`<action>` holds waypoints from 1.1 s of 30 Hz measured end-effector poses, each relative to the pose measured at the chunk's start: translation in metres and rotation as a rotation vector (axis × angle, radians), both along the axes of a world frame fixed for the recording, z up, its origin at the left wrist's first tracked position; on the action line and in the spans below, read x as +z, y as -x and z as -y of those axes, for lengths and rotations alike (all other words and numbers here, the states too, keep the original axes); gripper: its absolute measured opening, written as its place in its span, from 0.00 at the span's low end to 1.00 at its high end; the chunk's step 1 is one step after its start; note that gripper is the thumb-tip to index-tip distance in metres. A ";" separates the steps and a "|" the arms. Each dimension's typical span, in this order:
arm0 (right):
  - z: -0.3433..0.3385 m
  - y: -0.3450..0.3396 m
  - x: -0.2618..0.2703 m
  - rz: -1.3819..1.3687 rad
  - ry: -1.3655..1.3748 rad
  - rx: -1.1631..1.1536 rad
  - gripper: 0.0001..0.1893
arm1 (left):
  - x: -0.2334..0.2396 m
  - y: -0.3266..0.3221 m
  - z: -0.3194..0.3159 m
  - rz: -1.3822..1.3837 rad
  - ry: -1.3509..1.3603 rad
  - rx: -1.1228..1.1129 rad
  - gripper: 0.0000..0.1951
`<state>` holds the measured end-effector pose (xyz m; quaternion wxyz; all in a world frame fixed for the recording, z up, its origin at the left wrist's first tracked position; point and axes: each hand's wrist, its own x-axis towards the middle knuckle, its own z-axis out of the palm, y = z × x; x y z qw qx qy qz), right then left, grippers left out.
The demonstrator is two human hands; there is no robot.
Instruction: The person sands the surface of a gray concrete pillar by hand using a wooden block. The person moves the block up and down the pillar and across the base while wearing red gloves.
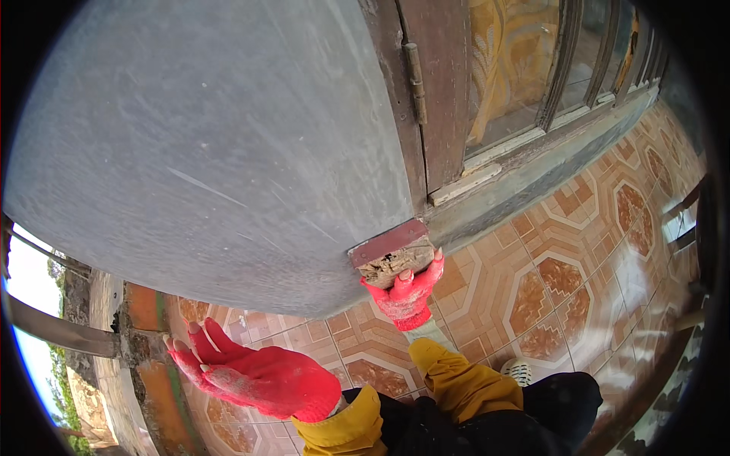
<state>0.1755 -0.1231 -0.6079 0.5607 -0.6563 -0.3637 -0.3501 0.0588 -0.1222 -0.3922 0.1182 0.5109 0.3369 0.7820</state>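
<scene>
My right hand (404, 299), in a red glove with bare fingertips, grips a wide scraper (393, 245) by its worn wooden body. The scraper's reddish-brown blade strip lies against the lower edge of a grey wall (228, 142), close to the foot of a wooden door frame (408, 131). My left hand (268, 376), gloved in the same red, is held palm up and holds nothing. Its fingers are spread and point to the left, below the wall's bottom edge. Pale scratches and small light specks mark the wall's surface.
A brown door (442, 85) with a rusty hinge (416, 82) and glass panes stands right of the wall. Patterned tiles (547, 308) cover the floor, where a light shoe (517, 370) shows. An orange-panelled low wall (159, 393) and a curved rail (63, 328) are at left.
</scene>
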 end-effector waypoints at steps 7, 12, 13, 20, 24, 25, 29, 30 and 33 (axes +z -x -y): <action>0.011 -0.002 -0.079 -0.051 0.099 0.016 0.66 | -0.002 0.008 0.001 -0.074 -0.018 -0.028 0.32; -0.006 -0.002 0.090 -0.016 -0.080 0.025 0.72 | -0.002 0.003 -0.002 0.017 -0.012 -0.072 0.30; -0.007 -0.002 0.096 -0.026 -0.070 0.027 0.72 | -0.002 0.001 -0.003 0.026 -0.013 -0.077 0.29; 0.008 -0.002 -0.070 -0.051 0.121 -0.030 0.67 | -0.001 -0.010 0.003 0.087 0.059 -0.147 0.30; 0.024 -0.012 -0.086 -0.077 0.172 -0.012 0.69 | -0.009 -0.009 0.001 0.030 -0.015 -0.209 0.32; 0.015 -0.003 -0.059 -0.061 0.147 -0.014 0.70 | -0.013 0.004 -0.008 -0.007 -0.082 -0.239 0.32; -0.001 0.012 0.050 -0.126 0.057 0.035 0.70 | 0.001 0.000 -0.002 0.071 -0.006 -0.110 0.30; 0.000 0.002 0.051 -0.100 0.067 -0.002 0.70 | -0.009 -0.006 -0.006 0.032 -0.063 -0.126 0.29; 0.006 0.004 0.037 -0.042 0.072 -0.031 0.69 | 0.004 -0.008 -0.002 0.061 0.016 -0.010 0.29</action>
